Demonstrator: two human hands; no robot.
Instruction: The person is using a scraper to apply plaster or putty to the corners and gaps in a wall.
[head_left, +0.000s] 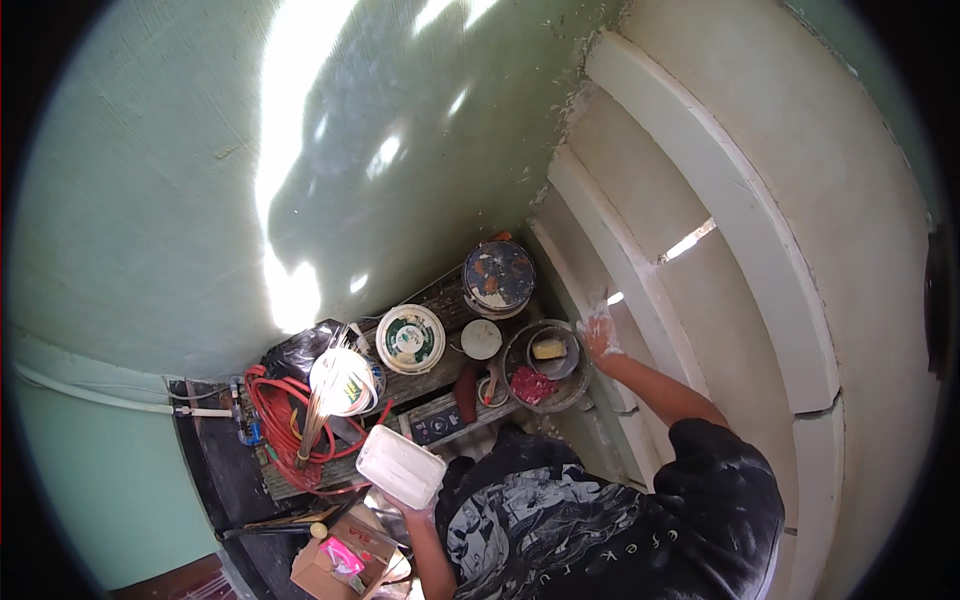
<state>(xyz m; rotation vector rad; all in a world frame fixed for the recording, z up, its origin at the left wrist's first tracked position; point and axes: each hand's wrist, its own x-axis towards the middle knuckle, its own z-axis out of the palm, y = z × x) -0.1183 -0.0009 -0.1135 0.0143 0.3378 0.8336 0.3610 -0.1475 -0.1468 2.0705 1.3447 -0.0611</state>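
Observation:
A white rectangular plastic tub [401, 466] is held in my left hand [414, 512], at the lower middle of the head view. The fingers are mostly hidden beneath it. My right arm reaches out to the right, and my right hand [600, 338], smeared with white paste, lies against the pale panelled wall [660, 290]. Its fingers look stretched out, though small and partly blurred; no tool shows in it. Just left of that hand stands a grey basin [516, 350]. In it are a smaller bowl with a yellow sponge [548, 348] and a crumpled pink-red cloth [532, 385].
On the wooden planks stand a lidded white bucket [410, 340], a paint-spotted dark bucket [499, 277], a small round white lid [481, 340] and another bright bucket [343, 382]. A coiled red hose [275, 415] lies left. Below it is a cardboard box [340, 562]. White ledges [730, 200] project at right.

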